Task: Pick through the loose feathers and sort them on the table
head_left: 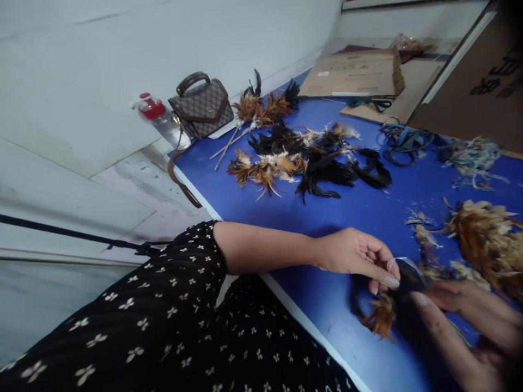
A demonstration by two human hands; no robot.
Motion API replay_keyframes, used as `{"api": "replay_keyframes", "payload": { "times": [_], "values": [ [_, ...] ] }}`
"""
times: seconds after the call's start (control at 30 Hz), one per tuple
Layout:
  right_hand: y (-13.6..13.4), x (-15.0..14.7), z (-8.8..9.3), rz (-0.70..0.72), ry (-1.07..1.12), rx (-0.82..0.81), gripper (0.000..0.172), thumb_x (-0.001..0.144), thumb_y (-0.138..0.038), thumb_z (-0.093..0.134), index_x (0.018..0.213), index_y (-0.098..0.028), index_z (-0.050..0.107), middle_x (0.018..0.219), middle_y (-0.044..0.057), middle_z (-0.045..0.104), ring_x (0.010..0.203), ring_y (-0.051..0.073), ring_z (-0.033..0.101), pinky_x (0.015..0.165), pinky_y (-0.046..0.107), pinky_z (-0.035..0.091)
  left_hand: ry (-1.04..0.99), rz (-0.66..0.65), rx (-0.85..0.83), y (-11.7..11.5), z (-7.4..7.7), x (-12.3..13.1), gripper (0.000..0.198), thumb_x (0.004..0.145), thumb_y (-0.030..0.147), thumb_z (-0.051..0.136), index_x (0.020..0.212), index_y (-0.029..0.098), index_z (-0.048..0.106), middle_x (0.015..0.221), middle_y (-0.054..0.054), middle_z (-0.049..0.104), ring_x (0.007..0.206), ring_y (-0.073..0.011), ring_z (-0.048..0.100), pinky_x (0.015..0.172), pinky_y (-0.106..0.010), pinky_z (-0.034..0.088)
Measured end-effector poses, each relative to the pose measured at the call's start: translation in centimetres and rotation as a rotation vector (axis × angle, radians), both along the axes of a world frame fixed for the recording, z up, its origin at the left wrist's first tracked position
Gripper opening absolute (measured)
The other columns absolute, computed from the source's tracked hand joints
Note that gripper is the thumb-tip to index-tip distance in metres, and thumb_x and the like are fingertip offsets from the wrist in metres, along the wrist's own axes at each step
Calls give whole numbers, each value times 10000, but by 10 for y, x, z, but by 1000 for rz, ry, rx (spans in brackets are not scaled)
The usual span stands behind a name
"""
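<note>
Both hands meet at the near right edge of the blue bench (253,185). Left hand (355,256) pinches the top of a small dark feather bundle with brown tips (392,310); right hand (469,326), blurred, closes on its lower side. Bundle sits between the two, long axis running roughly down-left from the pinch, left hand nearer the top. Beyond: loose brown feather heap (486,239) at right, black and brown feather pile (310,160) mid-bench, brown patterned handbag (202,106), flat cardboard box (353,73) at the far end.

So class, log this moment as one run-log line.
left hand: pinching feather bundle | right hand: gripping same bundle, blurred | surface: blue table | nearby: loose feathers, handbag
</note>
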State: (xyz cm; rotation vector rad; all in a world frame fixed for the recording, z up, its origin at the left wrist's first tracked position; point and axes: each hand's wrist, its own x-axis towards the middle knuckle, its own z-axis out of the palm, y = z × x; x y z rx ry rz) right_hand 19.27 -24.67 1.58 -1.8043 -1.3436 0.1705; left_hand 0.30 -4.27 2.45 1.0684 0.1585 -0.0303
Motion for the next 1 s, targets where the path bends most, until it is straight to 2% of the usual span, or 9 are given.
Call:
{"api": "replay_keyframes", "payload": {
  "times": [0.1,0.17,0.27,0.4,0.47,0.67,0.73,0.9,1.0],
  "values": [
    [-1,-3,-6,92,-159,-7,307,892,-664,784,1084,-433,845,1124,-1,812,949,293,780,918,511,589,-21,4,3,1,0,0,553,499,348,1104,873,165,740,768,20,789,636,-113,736,713,-282,584],
    [2,-10,-6,79,-126,7,297,932,-640,756,1142,-439,822,1169,-20,802,960,275,783,909,491,592,-23,-3,3,2,-1,-1,562,500,347,1106,883,168,735,763,18,789,638,-120,742,706,-281,586],
    [7,-19,-5,77,-72,-4,274,957,-625,738,1131,-426,810,1175,-32,793,971,254,780,862,443,623,-19,-20,5,1,-1,-1,579,484,347,1110,878,168,726,755,16,783,632,-129,744,693,-288,588],
    [8,-23,-4,57,-31,-46,275,946,-628,753,1089,-400,805,1146,-34,790,977,223,771,591,314,592,-5,-41,7,0,-1,0,588,456,349,1114,857,168,725,730,21,767,624,-132,739,686,-295,588],
    [6,-24,-5,53,-10,-72,283,942,-631,755,1074,-384,794,1148,-31,786,979,217,768,524,286,557,2,-53,5,0,-2,0,589,443,345,1117,848,170,726,715,23,761,624,-134,738,691,-300,590],
    [8,-30,-3,38,-56,-127,246,969,-613,723,1013,-371,731,1036,-41,754,879,199,719,590,291,579,-10,-43,2,0,-9,2,544,498,340,1106,847,165,727,698,-5,772,658,-135,749,757,-308,597],
    [11,-34,2,41,-65,-87,218,970,-575,729,1007,-361,718,1035,-29,741,884,203,705,581,308,555,-3,-6,-6,-1,-12,2,539,497,345,1103,832,157,726,711,-8,776,682,-135,755,792,-322,600],
    [17,-41,12,157,-202,55,128,978,-460,723,1027,-344,698,1012,-3,721,873,219,706,775,406,552,5,81,-47,-1,-21,4,541,477,366,1099,776,144,707,776,-18,787,719,-135,752,829,-362,602],
    [16,-41,12,192,-219,64,117,969,-451,730,1027,-353,703,1006,6,725,856,229,708,755,413,554,-11,93,-46,0,-25,4,523,497,361,1093,769,140,705,807,-29,781,757,-142,747,835,-376,607]
  ]
}}
